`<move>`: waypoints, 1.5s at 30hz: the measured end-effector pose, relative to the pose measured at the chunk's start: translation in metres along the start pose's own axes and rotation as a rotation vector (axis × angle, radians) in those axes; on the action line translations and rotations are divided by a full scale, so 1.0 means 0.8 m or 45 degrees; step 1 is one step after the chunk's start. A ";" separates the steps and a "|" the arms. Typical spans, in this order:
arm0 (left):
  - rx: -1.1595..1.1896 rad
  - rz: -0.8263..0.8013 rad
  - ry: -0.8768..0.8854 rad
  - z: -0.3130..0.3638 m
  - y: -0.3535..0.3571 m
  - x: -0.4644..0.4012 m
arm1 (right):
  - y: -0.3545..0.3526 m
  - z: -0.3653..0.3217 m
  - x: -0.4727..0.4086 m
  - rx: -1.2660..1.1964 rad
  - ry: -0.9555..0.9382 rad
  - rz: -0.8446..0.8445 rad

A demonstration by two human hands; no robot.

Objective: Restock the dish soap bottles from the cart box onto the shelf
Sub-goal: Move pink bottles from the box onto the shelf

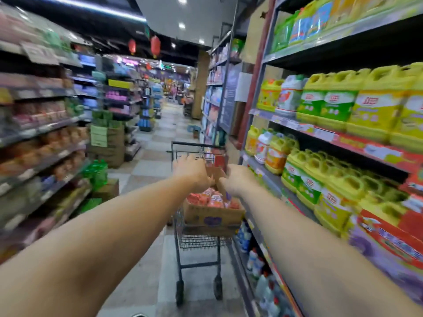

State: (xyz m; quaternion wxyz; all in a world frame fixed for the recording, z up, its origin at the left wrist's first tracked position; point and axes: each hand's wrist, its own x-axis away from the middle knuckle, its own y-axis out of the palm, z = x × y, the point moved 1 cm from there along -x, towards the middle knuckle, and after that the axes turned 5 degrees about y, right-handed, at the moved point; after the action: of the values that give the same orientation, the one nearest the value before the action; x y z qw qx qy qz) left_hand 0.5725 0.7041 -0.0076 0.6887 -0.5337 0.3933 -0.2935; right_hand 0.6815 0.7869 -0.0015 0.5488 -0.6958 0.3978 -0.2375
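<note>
A wire shopping cart [198,243] stands in the aisle against the right-hand shelving. In it sits an open cardboard box [212,217] holding several orange-red dish soap bottles [214,199]. Both my arms stretch out over the box. My left hand [192,172] hovers above its far left side, fingers apart and nothing visibly in them. My right hand [238,179] is at the right side, next to a raised brown flap [214,173]; motion blur hides its fingers. The right shelf [270,177] carries yellow, orange and white soap jugs [332,104].
Shelving [45,156] lines the left side of the aisle, with stacked cartons [109,145] and green bottles [97,172] on the floor beside it. Tiled floor [146,170] runs ahead left of the cart. White and blue bottles [254,261] fill the bottom right shelf.
</note>
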 end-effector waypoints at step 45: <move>0.313 -0.775 -0.172 -0.231 0.554 -0.707 | 0.485 0.076 -0.702 -0.289 0.523 -0.765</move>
State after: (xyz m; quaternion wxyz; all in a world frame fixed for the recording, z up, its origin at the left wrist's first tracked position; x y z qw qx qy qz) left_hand 0.1142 1.1915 -0.3292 0.6530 -0.5579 0.1309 -0.4952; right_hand 0.2942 1.2477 -0.3289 0.2829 -0.7758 0.3015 -0.4767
